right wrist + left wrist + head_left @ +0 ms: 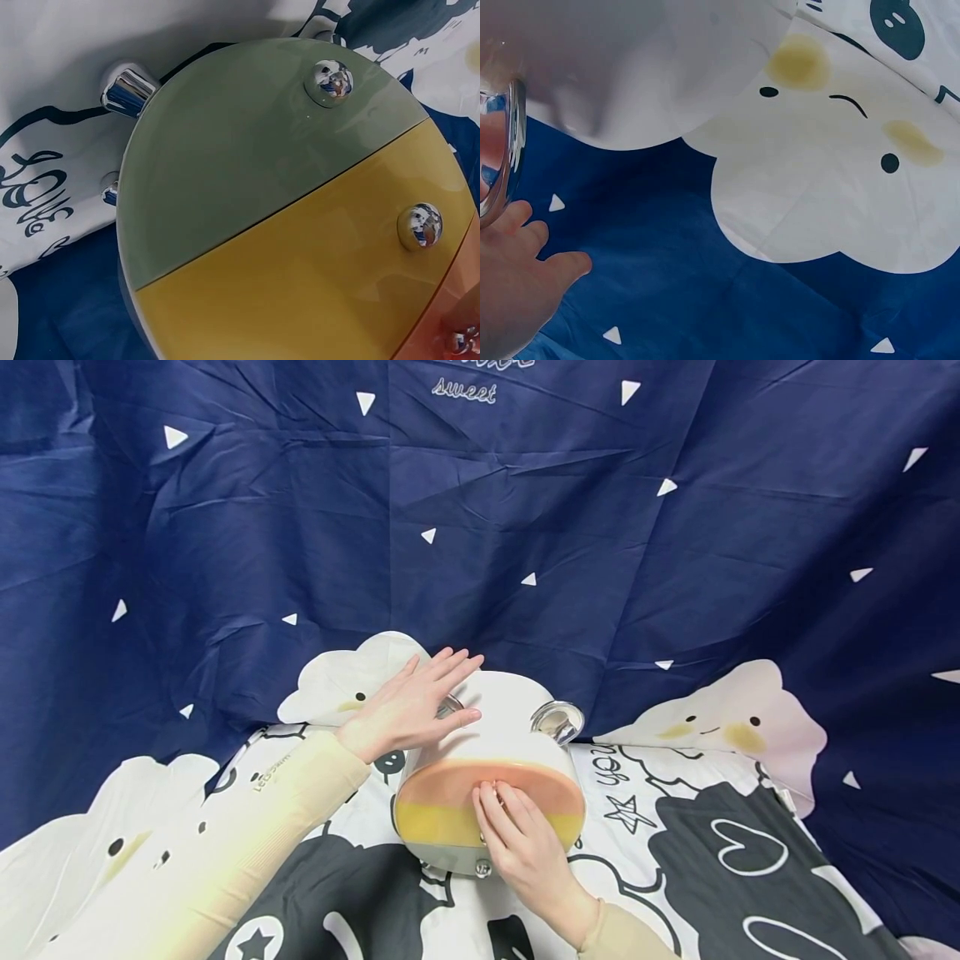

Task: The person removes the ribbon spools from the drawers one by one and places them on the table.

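A rounded white drawer box (510, 710) stands on short metal legs, with shiny silver ears on top. Its front has an orange drawer (450, 783), a yellow drawer (300, 292) and a green drawer (247, 142), each with a round silver knob. My right hand (528, 852) is at the orange drawer, its fingertips around the silver knob (463, 341). My left hand (412, 700) lies across the top-left of the box with fingers straight, partly covering the left ear (514, 142). The right ear (557, 722) shows fully.
Beneath the box lies a black-and-white printed cloth (720, 860) with lettering and cartoon shapes. Behind it hangs a dark blue cloth (480, 493) with white triangles, and pale cloud faces (738, 722) are printed along its lower part.
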Available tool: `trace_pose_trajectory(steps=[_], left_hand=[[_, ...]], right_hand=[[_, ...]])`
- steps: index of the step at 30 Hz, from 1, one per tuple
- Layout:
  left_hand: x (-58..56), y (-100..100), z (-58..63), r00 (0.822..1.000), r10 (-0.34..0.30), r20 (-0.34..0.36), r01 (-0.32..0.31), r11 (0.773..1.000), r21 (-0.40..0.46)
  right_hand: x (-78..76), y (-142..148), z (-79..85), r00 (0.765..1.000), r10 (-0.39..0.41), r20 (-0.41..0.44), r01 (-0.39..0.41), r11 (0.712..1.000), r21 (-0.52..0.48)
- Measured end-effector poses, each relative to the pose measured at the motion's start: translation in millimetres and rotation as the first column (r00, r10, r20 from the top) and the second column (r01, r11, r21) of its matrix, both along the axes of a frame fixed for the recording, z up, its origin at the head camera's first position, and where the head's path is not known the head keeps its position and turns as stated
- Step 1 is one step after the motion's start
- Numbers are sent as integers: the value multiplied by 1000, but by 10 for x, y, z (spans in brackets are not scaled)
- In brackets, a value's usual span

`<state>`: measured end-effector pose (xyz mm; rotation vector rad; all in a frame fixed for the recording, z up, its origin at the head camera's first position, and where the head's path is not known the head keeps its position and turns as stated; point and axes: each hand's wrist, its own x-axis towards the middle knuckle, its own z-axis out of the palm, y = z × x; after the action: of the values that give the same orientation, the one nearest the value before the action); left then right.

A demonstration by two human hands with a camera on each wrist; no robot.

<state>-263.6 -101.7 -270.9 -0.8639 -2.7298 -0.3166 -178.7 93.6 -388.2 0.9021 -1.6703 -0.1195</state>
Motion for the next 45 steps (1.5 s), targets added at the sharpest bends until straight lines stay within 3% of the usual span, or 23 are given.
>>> trace_pose_trajectory(steps=[45], left_hand=[[4, 5, -8, 1000, 6, 13, -6, 1000, 18]], right_hand=[[94, -4, 3, 998, 62, -10, -63, 998, -26]])
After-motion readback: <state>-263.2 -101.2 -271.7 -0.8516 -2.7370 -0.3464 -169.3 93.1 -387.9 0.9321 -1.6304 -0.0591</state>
